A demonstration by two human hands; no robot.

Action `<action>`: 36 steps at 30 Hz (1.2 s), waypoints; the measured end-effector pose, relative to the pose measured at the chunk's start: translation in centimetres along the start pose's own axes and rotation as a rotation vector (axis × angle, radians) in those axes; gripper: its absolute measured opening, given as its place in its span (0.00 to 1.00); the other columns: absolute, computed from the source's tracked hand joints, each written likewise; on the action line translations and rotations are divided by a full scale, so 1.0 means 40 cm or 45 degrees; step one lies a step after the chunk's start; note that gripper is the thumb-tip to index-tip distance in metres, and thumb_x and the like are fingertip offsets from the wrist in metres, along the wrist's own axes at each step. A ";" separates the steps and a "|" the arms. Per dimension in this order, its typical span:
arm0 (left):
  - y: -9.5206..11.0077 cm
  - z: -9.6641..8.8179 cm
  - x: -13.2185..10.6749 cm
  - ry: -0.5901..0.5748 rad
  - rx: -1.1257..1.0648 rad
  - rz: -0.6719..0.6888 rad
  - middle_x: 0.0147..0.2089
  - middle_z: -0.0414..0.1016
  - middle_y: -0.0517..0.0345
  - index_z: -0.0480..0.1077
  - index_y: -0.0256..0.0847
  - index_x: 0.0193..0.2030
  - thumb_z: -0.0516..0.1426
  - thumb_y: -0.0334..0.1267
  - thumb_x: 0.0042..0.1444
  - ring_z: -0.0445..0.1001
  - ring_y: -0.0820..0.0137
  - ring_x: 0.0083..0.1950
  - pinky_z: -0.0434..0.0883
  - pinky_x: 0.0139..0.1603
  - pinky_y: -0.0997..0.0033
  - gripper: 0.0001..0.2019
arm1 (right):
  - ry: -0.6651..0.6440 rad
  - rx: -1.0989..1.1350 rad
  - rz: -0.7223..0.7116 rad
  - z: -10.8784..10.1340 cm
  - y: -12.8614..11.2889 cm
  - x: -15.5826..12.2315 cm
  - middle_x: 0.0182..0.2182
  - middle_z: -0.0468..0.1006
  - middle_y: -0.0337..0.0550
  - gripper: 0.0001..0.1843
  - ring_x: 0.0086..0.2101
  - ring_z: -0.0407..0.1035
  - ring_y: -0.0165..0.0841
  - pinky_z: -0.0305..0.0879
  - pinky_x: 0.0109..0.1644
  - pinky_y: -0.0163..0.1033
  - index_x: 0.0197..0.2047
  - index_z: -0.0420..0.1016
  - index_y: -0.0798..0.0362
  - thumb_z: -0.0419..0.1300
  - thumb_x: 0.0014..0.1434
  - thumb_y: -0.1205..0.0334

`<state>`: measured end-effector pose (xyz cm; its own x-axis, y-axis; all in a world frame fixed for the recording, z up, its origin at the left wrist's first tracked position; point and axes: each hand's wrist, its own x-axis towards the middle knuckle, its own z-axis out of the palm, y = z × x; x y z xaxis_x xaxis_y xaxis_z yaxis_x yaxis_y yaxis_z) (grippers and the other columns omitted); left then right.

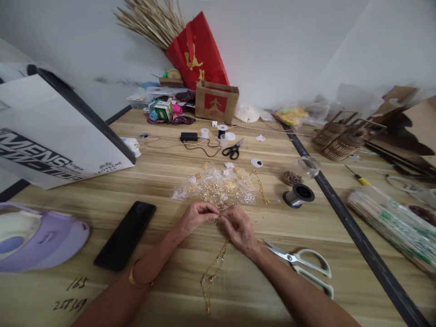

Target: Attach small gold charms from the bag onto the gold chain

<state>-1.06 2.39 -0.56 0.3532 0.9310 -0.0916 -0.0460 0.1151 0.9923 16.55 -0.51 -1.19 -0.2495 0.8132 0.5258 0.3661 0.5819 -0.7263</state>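
My left hand (195, 219) and my right hand (239, 227) meet fingertip to fingertip over the table, both pinched closed. Whatever tiny piece lies between the left fingertips is too small to name. From under the right fingers a thin gold chain (223, 249) with small shiny charms trails down the wood towards me. Just beyond the fingertips spreads a pile of gold and silver jewelry charms (218, 186), partly in clear little bags. A short gold chain (261, 187) lies at the pile's right side. White-handled scissors (295, 259) rest open beside my right forearm.
To the left lie a black phone (126, 235), a purple visor (51, 238) and a large white box (64, 131). A wire spool (298, 196), a bead dish (293, 177) and a bundle of wrapped sticks (391, 222) stand right. Black scissors (233, 150) lie behind the charms.
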 end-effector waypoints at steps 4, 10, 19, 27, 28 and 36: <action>0.002 0.000 0.000 -0.001 -0.006 -0.003 0.28 0.78 0.57 0.76 0.34 0.27 0.67 0.35 0.39 0.73 0.72 0.31 0.69 0.37 0.74 0.08 | -0.010 0.014 -0.012 0.000 0.000 0.000 0.29 0.72 0.43 0.03 0.32 0.66 0.33 0.62 0.35 0.39 0.35 0.69 0.52 0.55 0.60 0.66; 0.005 0.000 -0.001 0.007 -0.002 -0.009 0.27 0.77 0.58 0.76 0.34 0.27 0.66 0.34 0.39 0.73 0.73 0.31 0.69 0.37 0.74 0.07 | -0.004 0.019 -0.011 -0.001 0.000 0.000 0.29 0.72 0.43 0.03 0.32 0.66 0.33 0.62 0.36 0.39 0.34 0.69 0.52 0.55 0.59 0.67; 0.008 0.002 -0.002 -0.001 0.011 -0.005 0.27 0.77 0.58 0.76 0.35 0.26 0.66 0.35 0.40 0.73 0.72 0.31 0.68 0.36 0.74 0.07 | -0.021 0.009 -0.007 -0.002 0.000 -0.003 0.29 0.72 0.43 0.03 0.32 0.66 0.34 0.63 0.35 0.40 0.35 0.69 0.52 0.55 0.60 0.66; 0.001 0.001 0.000 -0.015 0.018 0.000 0.28 0.77 0.57 0.75 0.35 0.27 0.66 0.37 0.40 0.73 0.72 0.31 0.69 0.37 0.73 0.09 | -0.013 0.018 -0.015 0.000 0.004 -0.005 0.29 0.72 0.43 0.03 0.32 0.66 0.34 0.63 0.36 0.39 0.35 0.69 0.52 0.55 0.60 0.66; 0.002 0.001 0.000 -0.017 0.024 0.003 0.28 0.77 0.57 0.75 0.35 0.27 0.67 0.38 0.40 0.73 0.72 0.31 0.69 0.36 0.73 0.09 | -0.012 0.018 -0.019 0.000 0.004 -0.004 0.29 0.72 0.43 0.03 0.32 0.66 0.33 0.63 0.36 0.39 0.35 0.69 0.52 0.55 0.60 0.65; 0.005 0.002 -0.001 -0.020 0.014 -0.006 0.28 0.77 0.56 0.75 0.35 0.26 0.67 0.38 0.39 0.73 0.72 0.30 0.69 0.35 0.73 0.10 | -0.001 0.021 -0.025 -0.001 0.001 -0.004 0.29 0.72 0.43 0.03 0.32 0.66 0.34 0.63 0.36 0.40 0.35 0.69 0.52 0.55 0.60 0.66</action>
<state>-1.02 2.35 -0.36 0.3679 0.9250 -0.0948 -0.0344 0.1154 0.9927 16.65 -0.61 -1.29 -0.2574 0.8014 0.5399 0.3459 0.5981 -0.7229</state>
